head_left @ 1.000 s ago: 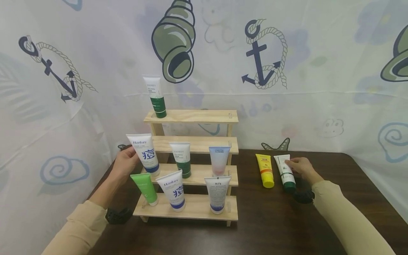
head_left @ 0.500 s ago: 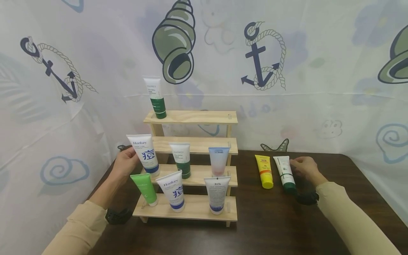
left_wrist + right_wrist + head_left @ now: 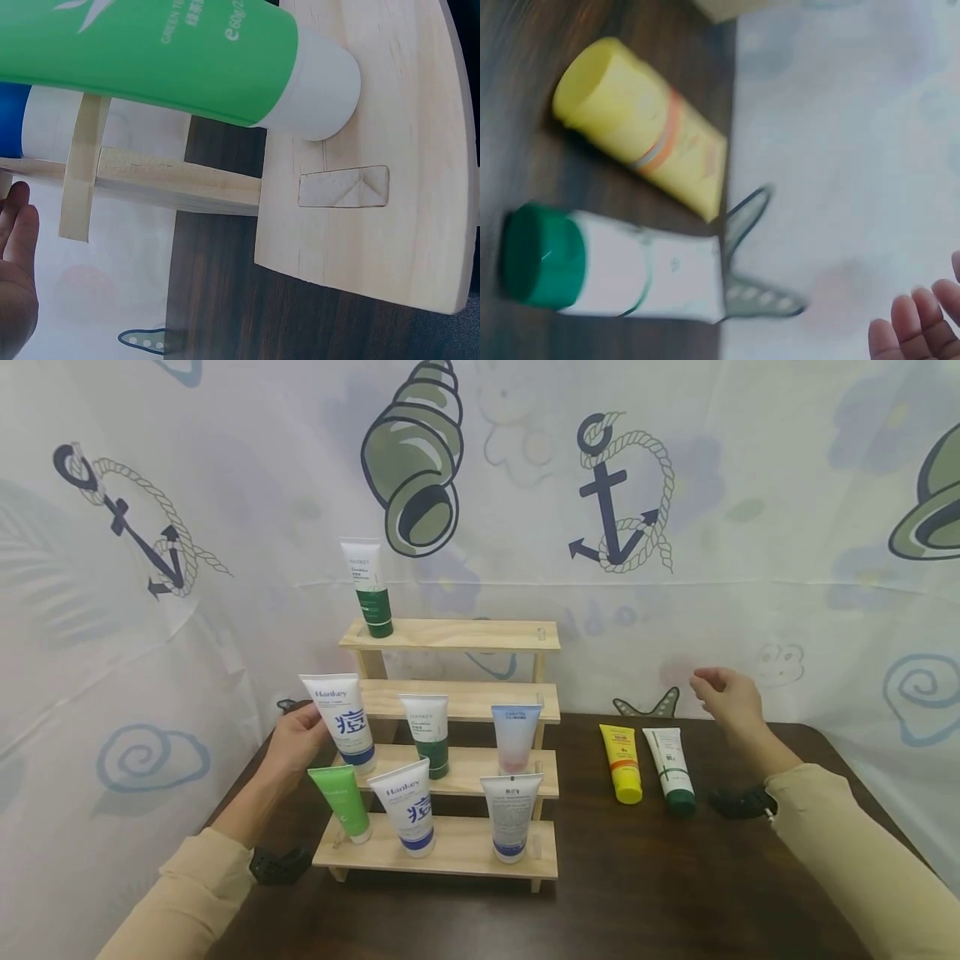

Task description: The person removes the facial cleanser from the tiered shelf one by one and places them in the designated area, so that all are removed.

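My left hand [image 3: 294, 739] is at the left edge of a white squeeze tube with a blue cap [image 3: 341, 718], pinching it; the fingertips are partly hidden behind it. This tube stands cap down on the second shelf from the bottom, leaning left. In the left wrist view a green tube with a white cap [image 3: 165, 56] is close by, and some fingers [image 3: 19, 232] show at the left edge. My right hand [image 3: 731, 702] is raised, holding nothing, its fingers loosely bent. Below it on the table lie a white tube with a green cap [image 3: 671, 768] and a yellow tube [image 3: 622, 764].
The wooden tiered rack [image 3: 487, 633] bears several other tubes. A white-and-green tube [image 3: 367, 589] tops it; a pale blue tube [image 3: 515, 739], another white-and-green tube [image 3: 427, 735] and a grey tube [image 3: 512, 817] stand lower. A printed cloth [image 3: 510, 510] hangs behind the dark table [image 3: 637, 877].
My right hand has let go of the white tube with the green cap and moved up and to the right. The tube stays on the table. My left hand keeps its place.
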Demonstrator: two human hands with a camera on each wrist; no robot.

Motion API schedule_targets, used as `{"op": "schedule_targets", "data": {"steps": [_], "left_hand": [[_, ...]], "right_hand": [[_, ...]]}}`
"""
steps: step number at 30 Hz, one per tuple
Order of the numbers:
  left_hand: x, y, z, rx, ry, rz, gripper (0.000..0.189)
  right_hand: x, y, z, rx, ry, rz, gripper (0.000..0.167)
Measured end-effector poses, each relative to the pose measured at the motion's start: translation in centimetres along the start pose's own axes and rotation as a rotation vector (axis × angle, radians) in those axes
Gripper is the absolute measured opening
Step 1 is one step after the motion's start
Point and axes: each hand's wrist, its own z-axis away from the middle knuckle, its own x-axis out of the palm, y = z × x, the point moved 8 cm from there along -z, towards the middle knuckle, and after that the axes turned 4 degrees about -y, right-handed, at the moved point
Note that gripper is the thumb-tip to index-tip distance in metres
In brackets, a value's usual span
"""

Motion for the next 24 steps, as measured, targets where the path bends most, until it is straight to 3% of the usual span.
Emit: {"op": "schedule_targets", "data": {"steps": [13, 24], "left_hand": [[0.1, 0.1, 0.1, 0.010, 0.005, 0.021, 0.057], [0.1, 0.1, 0.0, 0.001, -0.002, 0.038, 0.058]], "right_hand": [[0.8, -12.8, 0.5, -0.223, 0.011, -0.120, 0.039], [3.9, -22.4, -0.2, -0.371, -0.036, -0.162, 0.031]]}}
